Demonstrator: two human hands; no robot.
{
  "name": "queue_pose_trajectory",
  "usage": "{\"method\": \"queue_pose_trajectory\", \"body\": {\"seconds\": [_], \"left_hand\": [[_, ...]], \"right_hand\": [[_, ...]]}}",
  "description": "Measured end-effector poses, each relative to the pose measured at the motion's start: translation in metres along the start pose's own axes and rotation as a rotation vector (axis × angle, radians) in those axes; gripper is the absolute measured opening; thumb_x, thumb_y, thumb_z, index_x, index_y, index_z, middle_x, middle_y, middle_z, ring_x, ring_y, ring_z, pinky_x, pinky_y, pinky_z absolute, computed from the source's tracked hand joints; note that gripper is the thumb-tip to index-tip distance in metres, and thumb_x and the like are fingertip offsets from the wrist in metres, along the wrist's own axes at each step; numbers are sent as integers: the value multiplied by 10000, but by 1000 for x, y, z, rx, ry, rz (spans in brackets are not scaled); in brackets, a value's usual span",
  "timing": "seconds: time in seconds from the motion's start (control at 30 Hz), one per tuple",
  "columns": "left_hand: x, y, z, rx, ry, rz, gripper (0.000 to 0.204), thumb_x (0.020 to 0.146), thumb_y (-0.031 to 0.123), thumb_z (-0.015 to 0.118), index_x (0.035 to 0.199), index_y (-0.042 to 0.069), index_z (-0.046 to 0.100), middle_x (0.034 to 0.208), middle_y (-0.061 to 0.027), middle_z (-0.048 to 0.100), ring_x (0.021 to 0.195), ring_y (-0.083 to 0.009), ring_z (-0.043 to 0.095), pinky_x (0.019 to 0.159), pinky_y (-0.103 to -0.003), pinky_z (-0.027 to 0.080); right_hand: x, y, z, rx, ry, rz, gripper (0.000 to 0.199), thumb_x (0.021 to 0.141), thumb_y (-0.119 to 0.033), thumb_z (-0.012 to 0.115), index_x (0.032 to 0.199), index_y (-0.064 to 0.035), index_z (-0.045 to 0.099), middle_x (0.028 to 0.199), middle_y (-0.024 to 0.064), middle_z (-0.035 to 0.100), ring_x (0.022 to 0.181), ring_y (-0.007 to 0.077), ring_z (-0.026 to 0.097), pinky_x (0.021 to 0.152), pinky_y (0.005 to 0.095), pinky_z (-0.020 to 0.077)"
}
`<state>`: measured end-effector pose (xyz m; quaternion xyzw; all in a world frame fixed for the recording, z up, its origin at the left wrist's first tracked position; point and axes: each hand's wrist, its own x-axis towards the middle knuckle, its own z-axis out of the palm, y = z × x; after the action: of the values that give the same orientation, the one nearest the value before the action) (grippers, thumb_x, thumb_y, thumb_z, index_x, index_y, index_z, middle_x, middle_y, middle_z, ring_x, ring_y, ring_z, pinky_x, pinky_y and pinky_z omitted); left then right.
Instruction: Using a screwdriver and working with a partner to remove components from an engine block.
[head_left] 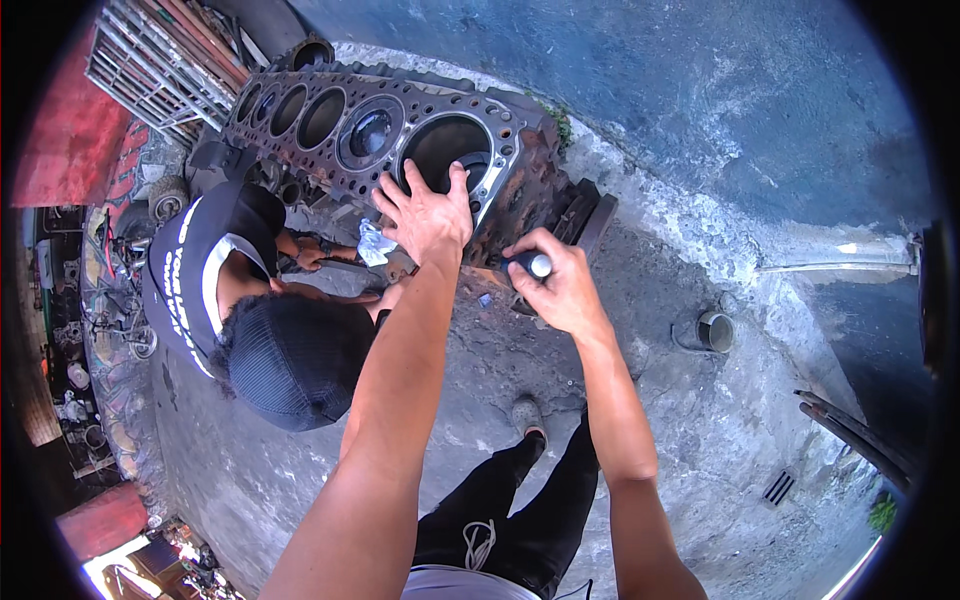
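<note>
A long, rusty engine block (310,150) with several round cylinder bores runs from the upper left toward the middle. My left hand (430,218) rests with fingers spread on the near rim of the closest bore (440,147), holding nothing. Beside the block's near right end, my right hand (563,283) is closed round a dark handle with a pale round end (540,266). The rest of that handled thing is hidden by my hand and the block, so its kind is unclear.
To my left, a person in a dark cap (298,362) leans close to the block, hands at its side near a crumpled clear plastic piece (376,243). A metal can (713,332) stands on the concrete at right. A blue wall (740,110) borders the block; metal parts (130,300) line the left.
</note>
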<state>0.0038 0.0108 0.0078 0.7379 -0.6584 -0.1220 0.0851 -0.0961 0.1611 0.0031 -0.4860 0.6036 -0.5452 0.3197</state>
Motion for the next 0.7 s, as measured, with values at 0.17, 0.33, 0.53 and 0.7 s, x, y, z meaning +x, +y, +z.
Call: {"method": "queue_pose_trajectory", "body": {"seconds": [0.17, 0.33, 0.53, 0.7], "left_hand": [[1, -1, -3, 20, -9, 0, 826, 895, 678, 452, 1524, 150, 357, 1602, -168, 209, 1502, -353, 111, 1122, -636, 258], [0, 0, -4, 27, -8, 8, 821, 895, 679, 448, 1524, 159, 357, 1603, -166, 204, 1501, -356, 118, 1121, -639, 259], [0, 0, -3, 29, -18, 5, 819, 894, 680, 450, 1521, 159, 362, 1605, -166, 199, 1503, -357, 116, 1119, -640, 261], [1, 3, -3, 34, -18, 7, 818, 892, 674, 465, 1518, 158, 365, 1604, -167, 200, 1502, -355, 117, 1118, -640, 263]], "right_hand": [[3, -3, -10, 66, 81, 116, 114, 852, -43, 684, 943, -13, 623, 790, 75, 714, 750, 152, 697, 677, 301, 529], [8, -5, -20, 188, 136, 142, 88, 859, -4, 654, 930, 4, 604, 850, 90, 738, 686, 109, 640, 623, 280, 510], [9, 4, -16, 286, 138, 226, 84, 892, -19, 631, 954, 0, 578, 856, 87, 737, 664, 97, 626, 585, 268, 500], [10, 28, -16, 484, 188, 281, 65, 945, -35, 599, 981, -5, 555, 923, 108, 730, 631, 84, 599, 573, 243, 513]]}}
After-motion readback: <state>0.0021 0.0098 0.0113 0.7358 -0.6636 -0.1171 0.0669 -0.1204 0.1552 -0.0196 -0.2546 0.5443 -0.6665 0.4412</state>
